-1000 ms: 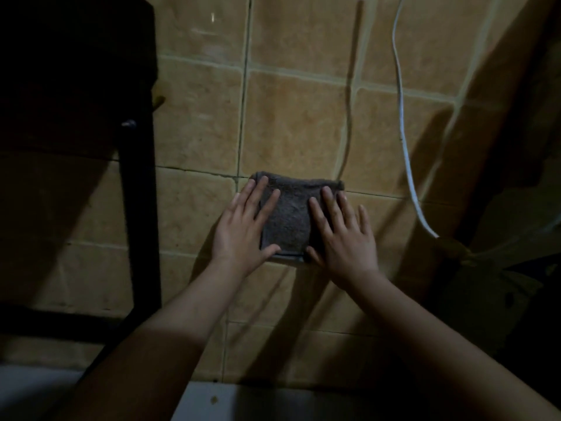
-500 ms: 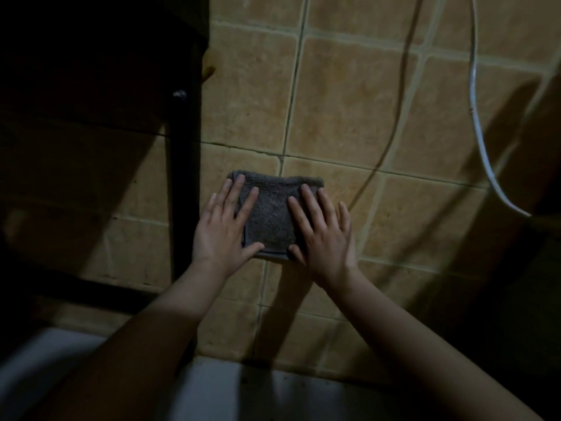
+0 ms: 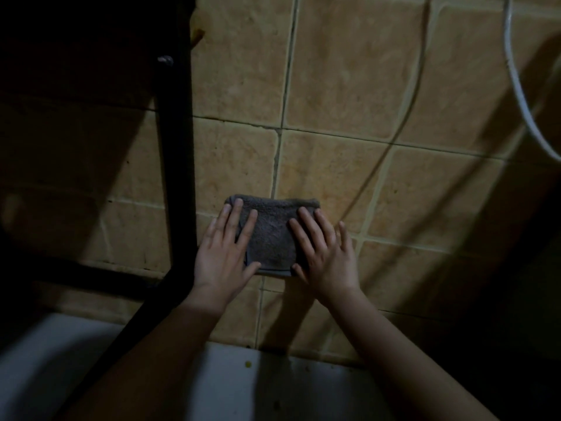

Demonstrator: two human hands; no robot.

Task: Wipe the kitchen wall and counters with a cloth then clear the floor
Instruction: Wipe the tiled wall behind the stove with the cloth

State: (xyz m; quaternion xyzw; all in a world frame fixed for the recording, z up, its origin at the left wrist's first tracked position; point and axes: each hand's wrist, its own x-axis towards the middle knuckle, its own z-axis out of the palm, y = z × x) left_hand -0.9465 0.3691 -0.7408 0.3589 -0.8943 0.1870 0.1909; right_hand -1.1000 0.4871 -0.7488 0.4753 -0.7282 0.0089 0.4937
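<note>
Left hand (image 3: 223, 253) and right hand (image 3: 326, 256), fingers flat, press the folded grey terry cloth (image 3: 271, 235), long axis horizontal, just right of black frame post (image 3: 176, 165).

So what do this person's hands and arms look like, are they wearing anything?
Nothing that shows: the left hand and right hand are bare, without gloves, and I see no rings, watch or bracelets. Both forearms are bare to the frame's edge, with no sleeves in view. The dim light could hide small details.
</note>
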